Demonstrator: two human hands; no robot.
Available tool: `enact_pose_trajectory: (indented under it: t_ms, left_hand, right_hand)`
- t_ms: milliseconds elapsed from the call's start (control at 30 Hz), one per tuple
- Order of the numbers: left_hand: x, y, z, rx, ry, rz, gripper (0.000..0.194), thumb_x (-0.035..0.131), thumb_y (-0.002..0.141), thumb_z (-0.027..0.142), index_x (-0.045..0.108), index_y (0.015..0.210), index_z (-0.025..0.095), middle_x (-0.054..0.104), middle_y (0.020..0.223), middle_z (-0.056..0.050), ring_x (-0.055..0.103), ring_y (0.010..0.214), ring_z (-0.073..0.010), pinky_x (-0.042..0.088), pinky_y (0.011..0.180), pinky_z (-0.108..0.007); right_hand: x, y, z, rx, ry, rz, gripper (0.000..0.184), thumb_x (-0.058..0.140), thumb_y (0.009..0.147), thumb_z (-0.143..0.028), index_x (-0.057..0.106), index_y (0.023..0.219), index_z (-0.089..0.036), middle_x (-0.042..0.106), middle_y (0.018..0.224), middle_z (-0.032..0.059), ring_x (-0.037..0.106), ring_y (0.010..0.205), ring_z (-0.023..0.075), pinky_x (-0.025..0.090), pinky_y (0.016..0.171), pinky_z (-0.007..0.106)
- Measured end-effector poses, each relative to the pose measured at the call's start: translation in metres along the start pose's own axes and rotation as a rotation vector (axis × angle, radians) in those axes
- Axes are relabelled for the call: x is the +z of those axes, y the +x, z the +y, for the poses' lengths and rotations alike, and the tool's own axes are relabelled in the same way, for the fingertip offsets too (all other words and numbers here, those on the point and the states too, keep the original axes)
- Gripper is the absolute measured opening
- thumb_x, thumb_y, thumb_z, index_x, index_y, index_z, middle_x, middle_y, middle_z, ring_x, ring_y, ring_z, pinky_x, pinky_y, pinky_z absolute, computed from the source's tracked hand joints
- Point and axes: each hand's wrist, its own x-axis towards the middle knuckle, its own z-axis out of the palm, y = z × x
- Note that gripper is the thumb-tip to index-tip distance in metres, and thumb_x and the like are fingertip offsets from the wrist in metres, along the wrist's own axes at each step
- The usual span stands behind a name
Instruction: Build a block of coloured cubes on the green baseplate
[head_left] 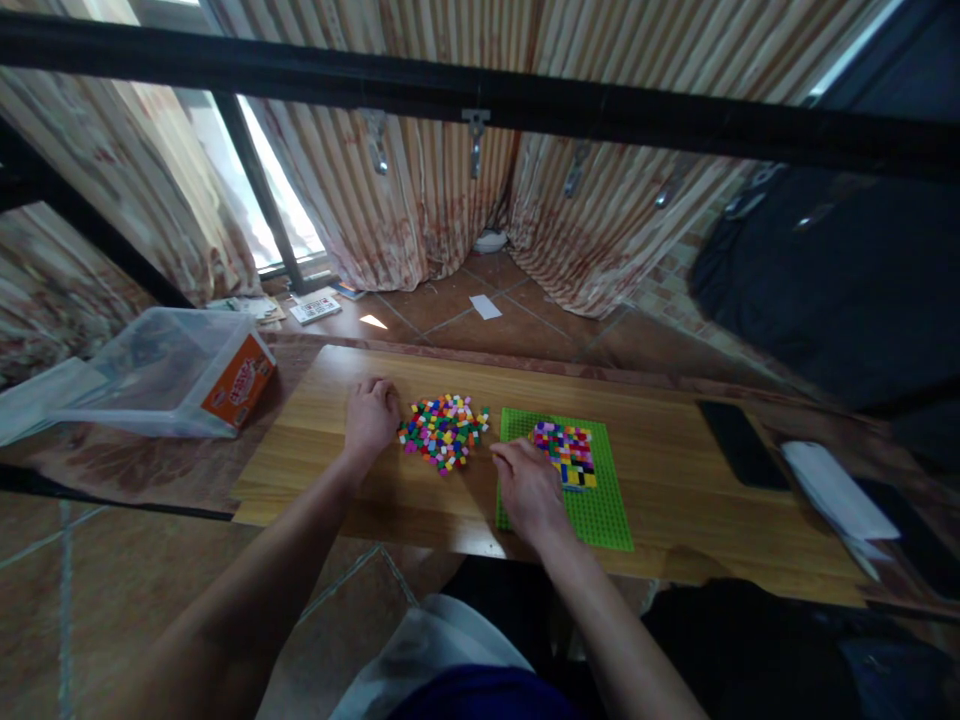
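A loose pile of small multicoloured building bricks [444, 432] lies on the wooden tabletop [667, 535]. At the pile's left edge rests my left hand [373, 415], its fingers curled; their undersides are hidden. My right hand [531, 487] is over the left part of a green studded baseplate [611, 510]. Its thumb and index finger are pinched together, pointing toward the pile, and anything between them is too small to make out. Beside this hand, a block of coloured bricks [574, 450] in close rows sits on the baseplate, partly covered by the hand.
A clear plastic box [172, 350] with an orange label stands left of the tabletop. To the right lie a dark flat phone-like object [742, 443] and a white item [840, 490]. A black metal bar [525, 95] with clips crosses in front of striped curtains [420, 210].
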Motion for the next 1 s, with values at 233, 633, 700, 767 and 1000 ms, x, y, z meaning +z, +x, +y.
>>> enact_pose_trajectory:
  t_ms: [233,633,700,767,1000]
  left_hand:
    - [0.002,0.000,-0.002,-0.002,-0.002,0.000,0.024,0.043,0.086,0.017,0.066,0.092,0.019,0.064,0.106,-0.012,0.055,0.106,-0.0278,0.045,0.096,-0.041]
    - [0.001,0.001,-0.002,0.019,0.009,0.000,0.025,0.042,0.085,0.017,0.066,0.092,0.018,0.065,0.104,-0.012,0.056,0.103,-0.0285,0.045,0.096,-0.042]
    - [0.000,0.000,-0.002,0.023,0.008,0.002,0.025,0.042,0.085,0.017,0.066,0.092,0.018,0.065,0.104,-0.012,0.055,0.104,-0.0286,0.045,0.096,-0.042]
    - [0.001,0.000,-0.002,0.020,0.008,0.005,0.025,0.043,0.084,0.017,0.066,0.092,0.018,0.065,0.104,-0.013,0.055,0.104,-0.0286,0.045,0.096,-0.042]
    - [0.000,0.000,-0.001,0.012,0.004,0.003,0.025,0.043,0.084,0.017,0.067,0.091,0.019,0.065,0.104,-0.012,0.056,0.103,-0.0287,0.045,0.096,-0.043]
  right_hand:
    - [-0.043,-0.011,0.051,0.108,0.206,0.273,0.022,0.054,0.091,-0.032,0.073,0.095,-0.023,0.070,0.099,0.0067,0.065,0.093,0.0214,0.051,0.083,0.037]
    - [-0.046,0.003,0.106,0.243,0.311,0.357,0.025,0.064,0.081,-0.044,0.076,0.086,-0.022,0.062,0.111,0.0097,0.058,0.107,0.0237,0.045,0.097,0.043]
    - [-0.045,0.003,0.106,0.257,0.332,0.352,0.026,0.065,0.080,-0.044,0.076,0.086,-0.022,0.062,0.112,0.0095,0.058,0.107,0.0234,0.045,0.097,0.043]
    - [-0.045,0.002,0.106,0.273,0.348,0.344,0.026,0.065,0.079,-0.045,0.076,0.086,-0.022,0.062,0.113,0.0093,0.058,0.108,0.0234,0.044,0.097,0.043]
    - [-0.040,0.003,0.116,0.361,0.522,0.320,0.026,0.071,0.074,-0.045,0.076,0.086,-0.022,0.063,0.118,0.0092,0.059,0.109,0.0246,0.048,0.091,0.043]
